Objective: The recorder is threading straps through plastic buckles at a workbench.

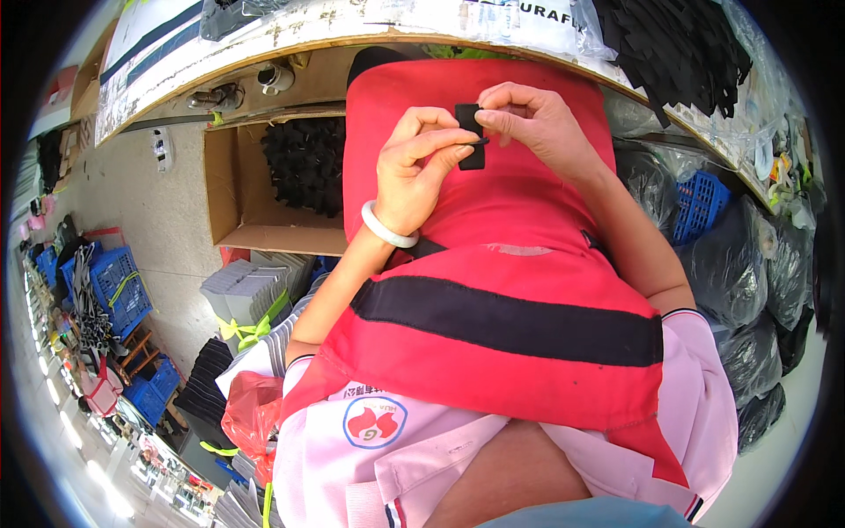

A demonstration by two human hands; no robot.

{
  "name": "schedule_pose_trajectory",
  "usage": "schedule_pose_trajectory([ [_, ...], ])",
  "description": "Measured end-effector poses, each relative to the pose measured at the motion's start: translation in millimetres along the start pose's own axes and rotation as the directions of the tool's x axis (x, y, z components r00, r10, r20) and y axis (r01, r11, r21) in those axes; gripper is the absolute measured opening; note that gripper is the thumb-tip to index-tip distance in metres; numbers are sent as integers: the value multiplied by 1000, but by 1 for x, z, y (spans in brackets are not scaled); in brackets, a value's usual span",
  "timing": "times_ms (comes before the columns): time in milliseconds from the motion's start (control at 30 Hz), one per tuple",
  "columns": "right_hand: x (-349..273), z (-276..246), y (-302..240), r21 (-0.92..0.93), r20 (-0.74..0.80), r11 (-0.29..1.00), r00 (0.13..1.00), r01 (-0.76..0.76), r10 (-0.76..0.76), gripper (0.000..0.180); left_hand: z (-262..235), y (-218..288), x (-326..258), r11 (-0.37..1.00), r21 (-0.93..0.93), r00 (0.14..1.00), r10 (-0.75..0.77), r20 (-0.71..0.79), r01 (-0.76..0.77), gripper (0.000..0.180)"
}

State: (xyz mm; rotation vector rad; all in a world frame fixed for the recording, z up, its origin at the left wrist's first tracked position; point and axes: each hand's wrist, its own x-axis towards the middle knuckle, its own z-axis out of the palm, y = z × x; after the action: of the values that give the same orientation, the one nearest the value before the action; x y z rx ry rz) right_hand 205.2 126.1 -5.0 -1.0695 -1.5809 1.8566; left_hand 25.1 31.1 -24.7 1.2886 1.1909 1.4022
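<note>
Above my red apron (519, 198), both hands pinch a short black strap (470, 158). It looks folded or looped, with a thin strip standing out near its middle. My left hand (415, 163), a white bangle on its wrist, grips the strap's left side and the strip between thumb and fingers. From the right, my right hand (539, 128) pinches its upper end between thumb and forefinger. A heap of similar black strips (678, 53) lies on the work table (352, 28) at the far right.
An open cardboard box (231, 185) with many black pieces stands left of my lap. Stacked grey sheets (251, 286), tied in green, sit nearer. Blue crates (121, 286) stand far left. At right are black plastic bags (731, 264) and a blue basket (700, 204).
</note>
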Motion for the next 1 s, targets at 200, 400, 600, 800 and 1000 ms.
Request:
schedule_pose_trajectory([
  [200,5,5,-8,77,12,997,1000,2,-3,14,-7,4,3,998,34,999,47,26,-48,19],
  [400,10,21,7,140,23,990,999,-33,30,15,-41,45,-5,953,304,973,-89,212,21,14],
  [600,10,26,15,69,343,986,932,-153,121,23,-127,69,-22,616,746,953,-291,-84,254,34],
  [800,22,3,61,-261,269,965,958,-29,102,15,-49,80,115,826,556,993,35,114,-93,54],
  [1000,31,-6,83,-255,247,964,959,-71,136,13,24,-11,280,405,895,982,96,164,-189,84],
])
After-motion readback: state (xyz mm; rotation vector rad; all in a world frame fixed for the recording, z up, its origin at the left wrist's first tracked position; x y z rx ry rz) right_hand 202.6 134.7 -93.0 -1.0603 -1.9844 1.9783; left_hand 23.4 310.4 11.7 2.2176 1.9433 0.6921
